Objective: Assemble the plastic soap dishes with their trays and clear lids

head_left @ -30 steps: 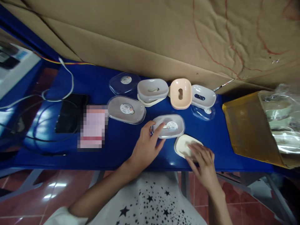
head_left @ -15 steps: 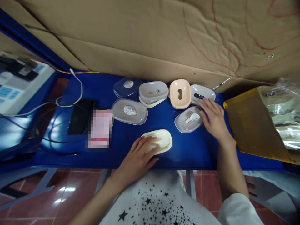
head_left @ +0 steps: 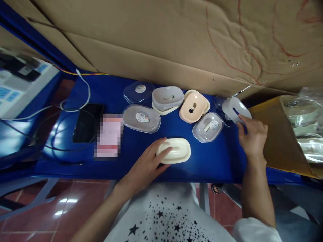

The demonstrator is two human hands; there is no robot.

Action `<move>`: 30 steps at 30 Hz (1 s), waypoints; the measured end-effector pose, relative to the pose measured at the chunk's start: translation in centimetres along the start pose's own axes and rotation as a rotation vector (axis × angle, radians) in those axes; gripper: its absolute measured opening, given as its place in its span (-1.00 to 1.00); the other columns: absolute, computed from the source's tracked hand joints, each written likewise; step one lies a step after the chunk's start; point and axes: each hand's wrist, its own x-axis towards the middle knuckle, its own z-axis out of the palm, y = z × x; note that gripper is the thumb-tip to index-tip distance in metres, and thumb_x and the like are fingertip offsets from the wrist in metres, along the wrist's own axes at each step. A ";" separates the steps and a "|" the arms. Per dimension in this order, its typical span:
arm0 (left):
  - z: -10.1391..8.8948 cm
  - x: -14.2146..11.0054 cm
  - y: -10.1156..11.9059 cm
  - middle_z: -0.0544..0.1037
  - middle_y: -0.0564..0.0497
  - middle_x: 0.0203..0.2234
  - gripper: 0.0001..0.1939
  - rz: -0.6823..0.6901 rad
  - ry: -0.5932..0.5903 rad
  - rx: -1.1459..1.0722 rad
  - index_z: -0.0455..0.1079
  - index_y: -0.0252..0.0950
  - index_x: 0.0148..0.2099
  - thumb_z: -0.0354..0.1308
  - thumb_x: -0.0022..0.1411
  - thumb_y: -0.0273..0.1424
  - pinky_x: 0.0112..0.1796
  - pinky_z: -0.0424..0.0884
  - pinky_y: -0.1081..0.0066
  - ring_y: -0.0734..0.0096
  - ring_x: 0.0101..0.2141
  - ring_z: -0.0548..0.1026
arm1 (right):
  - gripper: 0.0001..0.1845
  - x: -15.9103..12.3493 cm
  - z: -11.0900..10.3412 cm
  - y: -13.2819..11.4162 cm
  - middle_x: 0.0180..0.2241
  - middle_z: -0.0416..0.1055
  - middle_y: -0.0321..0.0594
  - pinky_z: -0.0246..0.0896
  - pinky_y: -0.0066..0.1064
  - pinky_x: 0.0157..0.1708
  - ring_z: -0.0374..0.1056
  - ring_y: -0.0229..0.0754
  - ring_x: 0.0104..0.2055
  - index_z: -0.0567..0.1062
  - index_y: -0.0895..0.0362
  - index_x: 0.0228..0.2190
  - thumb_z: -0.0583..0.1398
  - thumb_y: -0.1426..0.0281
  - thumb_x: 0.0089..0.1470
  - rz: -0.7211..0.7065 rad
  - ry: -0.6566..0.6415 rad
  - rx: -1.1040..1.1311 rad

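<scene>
Pinching white oval slotted plastic tray (head_left: 229, 106) in right hand (head_left: 253, 132); gripping cream oval plastic dish (head_left: 180, 151) in left hand (head_left: 148, 159), lengthwise nine-to-three, at eight o'clock from tray.

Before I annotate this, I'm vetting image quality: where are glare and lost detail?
Head view: glare on the glossy red tiled floor; pale sheen on the shiny blue tabletop, at left; pixel blocks over a pink rectangle; print on a round white label too small to read.

Open lane between cream dish (head_left: 179, 150) and right forearm (head_left: 256, 188), lidded dish (head_left: 207, 129) beyond.
</scene>
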 end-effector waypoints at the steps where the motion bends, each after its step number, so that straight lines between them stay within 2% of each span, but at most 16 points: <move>1: 0.1 0.3 0.0 0.26 -0.28 0.45 -0.35 -0.006 -0.024 -0.034 0.19 -0.13 0.47 0.32 0.45 -0.42 0.33 0.45 -0.15 -0.12 0.42 0.32 | -0.57 -1.1 -0.8 -1.2 0.04 0.65 0.05 0.31 0.10 0.12 0.53 0.18 0.07 0.58 0.10 0.20 0.10 0.20 0.51 0.012 0.033 0.007; 2: 0.2 0.6 0.0 0.24 -0.28 0.47 -0.26 -0.022 -0.048 -0.067 0.13 -0.10 0.51 0.34 0.43 -0.43 0.34 0.45 -0.14 -0.12 0.43 0.32 | -0.58 -2.3 -1.7 -2.7 0.05 0.65 0.01 0.32 0.09 0.12 0.53 0.20 0.08 0.56 0.04 0.23 0.12 0.23 0.49 0.012 0.086 0.022; 3: 0.3 0.8 -0.1 0.22 -0.27 0.48 -0.17 -0.044 -0.068 -0.097 0.07 -0.07 0.55 0.37 0.40 -0.43 0.34 0.45 -0.13 -0.12 0.44 0.31 | -0.55 -3.4 -2.4 -4.5 0.09 0.64 -0.07 0.32 0.07 0.13 0.53 0.18 0.12 0.49 -0.07 0.31 0.13 0.28 0.49 -0.009 0.072 0.047; 5: 0.6 0.9 -0.3 0.20 -0.26 0.50 0.01 -0.082 -0.078 -0.142 -0.09 -0.01 0.61 0.42 0.35 -0.43 0.35 0.43 -0.14 -0.13 0.45 0.30 | -0.38 -5.5 -3.5 -8.5 0.03 0.67 -0.19 0.33 0.01 0.06 0.57 0.13 0.03 0.36 -0.20 0.41 0.20 0.42 0.43 -0.157 0.068 0.179; 6: 0.6 0.9 -0.4 0.19 -0.26 0.50 0.07 -0.090 -0.069 -0.161 -0.16 0.02 0.63 0.44 0.34 -0.42 0.36 0.42 -0.15 -0.13 0.45 0.29 | -0.31 -6.5 -3.7 -10.6 -0.07 0.69 -0.25 0.32 -0.06 0.00 0.59 0.05 -0.07 0.35 -0.19 0.42 0.25 0.49 0.38 -0.248 0.105 0.254; 7: 0.7 0.8 -0.5 0.18 -0.27 0.50 0.11 -0.091 -0.056 -0.178 -0.22 0.04 0.64 0.44 0.35 -0.40 0.36 0.41 -0.16 -0.14 0.46 0.28 | -0.26 -7.3 -3.7 -12.5 -0.08 0.70 -0.28 0.29 -0.11 0.02 0.58 -0.01 -0.08 0.32 -0.17 0.44 0.26 0.54 0.37 -0.298 0.040 0.306; 9: 0.7 0.5 -0.7 0.17 -0.27 0.51 0.13 -0.089 -0.034 -0.205 -0.30 0.07 0.65 0.41 0.38 -0.38 0.36 0.41 -0.18 -0.14 0.46 0.27 | -0.30 -8.4 -3.1 -15.5 -0.05 0.71 -0.32 0.23 -0.17 0.05 0.58 -0.10 -0.05 0.34 -0.12 0.43 0.21 0.59 0.40 -0.362 -0.097 0.398; 11: 0.6 0.2 -0.9 0.15 -0.27 0.51 0.06 -0.093 -0.044 -0.210 -0.28 0.11 0.65 0.36 0.43 -0.37 0.32 0.45 -0.18 -0.14 0.46 0.29 | -0.38 -9.2 -2.2 -17.2 0.00 0.70 -0.34 0.20 -0.20 0.09 0.56 -0.16 0.00 0.40 -0.09 0.38 0.16 0.60 0.43 -0.388 -0.209 0.473; 14: 0.3 -0.3 -1.1 0.13 -0.28 0.52 -0.12 -0.061 -0.058 -0.161 -0.07 0.07 0.62 0.31 0.47 -0.37 0.28 0.50 -0.20 -0.18 0.44 0.31 | -0.47 -9.8 -0.9 -18.1 0.04 0.69 -0.33 0.18 -0.21 0.14 0.52 -0.18 0.04 0.48 -0.04 0.30 0.15 0.60 0.44 -0.422 -0.263 0.503; 17: 0.2 -0.8 -1.5 0.16 -0.32 0.51 -0.26 -0.019 -0.018 -0.100 0.10 -0.05 0.57 0.29 0.48 -0.36 0.25 0.52 -0.23 -0.22 0.43 0.32 | -0.55 -10.0 -0.2 -18.3 0.06 0.68 -0.30 0.17 -0.20 0.15 0.50 -0.18 0.07 0.53 0.01 0.25 0.13 0.56 0.46 -0.475 -0.261 0.460; 20: 0.3 -1.3 -1.7 0.19 -0.33 0.50 -0.28 -0.022 0.013 -0.060 0.13 -0.09 0.56 0.29 0.48 -0.38 0.24 0.54 -0.24 -0.24 0.42 0.34 | -0.63 -10.0 0.2 -18.5 0.05 0.69 -0.30 0.17 -0.22 0.14 0.47 -0.19 0.07 0.57 0.05 0.19 0.14 0.52 0.48 -0.533 -0.223 0.427; 24: 0.1 -1.6 -1.5 0.14 -0.37 0.53 -0.30 0.005 0.045 0.022 0.16 -0.16 0.55 0.28 0.49 -0.38 0.23 0.56 -0.19 -0.23 0.42 0.34 | -0.71 -10.0 0.9 -18.8 -0.01 0.70 -0.32 0.18 -0.24 0.13 0.47 -0.19 0.04 0.64 -0.01 0.07 0.20 0.49 0.45 -0.557 -0.161 0.348; 30: -0.5 -1.2 -2.1 0.19 -0.36 0.52 -0.41 0.169 0.034 0.187 0.29 -0.19 0.47 0.29 0.48 -0.40 0.32 0.46 -0.18 -0.16 0.44 0.33 | -0.77 -10.1 1.3 -19.6 -0.05 0.69 -0.32 0.26 -0.29 0.13 0.49 -0.21 0.01 0.66 -0.02 -0.02 0.27 0.47 0.40 -0.588 -0.129 0.344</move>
